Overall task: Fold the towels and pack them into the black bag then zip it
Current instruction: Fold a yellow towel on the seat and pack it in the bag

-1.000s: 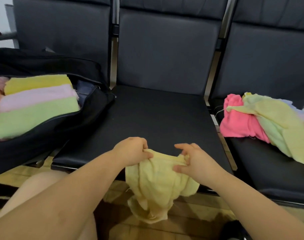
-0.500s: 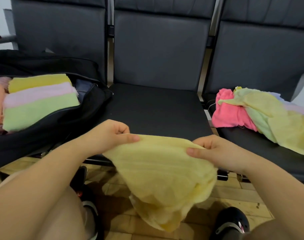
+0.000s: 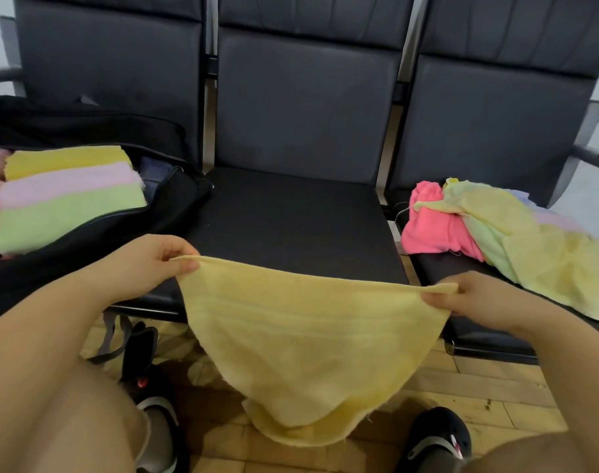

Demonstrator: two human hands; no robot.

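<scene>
Seats (image 3: 291, 220) of a black row carry everything here, the middle one bare in front of the person, and that is where trouble could start: the yellow towel (image 3: 308, 339) hangs off the front edge with its lower corner drooping toward the floor, so if it is laid down from this hold the bottom may drag or bunch and the fold come out crooked. The black bag (image 3: 96, 233) lies open on the left seat with folded yellow, pink and green towels packed side by side; an overfull stack could fight the zip later. Loose towels (image 3: 495, 233) wait in a heap on the right seat. The held towel's long axis runs left to right, its top edge taut and sagging slightly. The left hand (image 3: 144, 264) pinches the left corner, the right hand (image 3: 475, 298) the right corner, fingers curled on cloth; a slipped pinch would drop it.
</scene>
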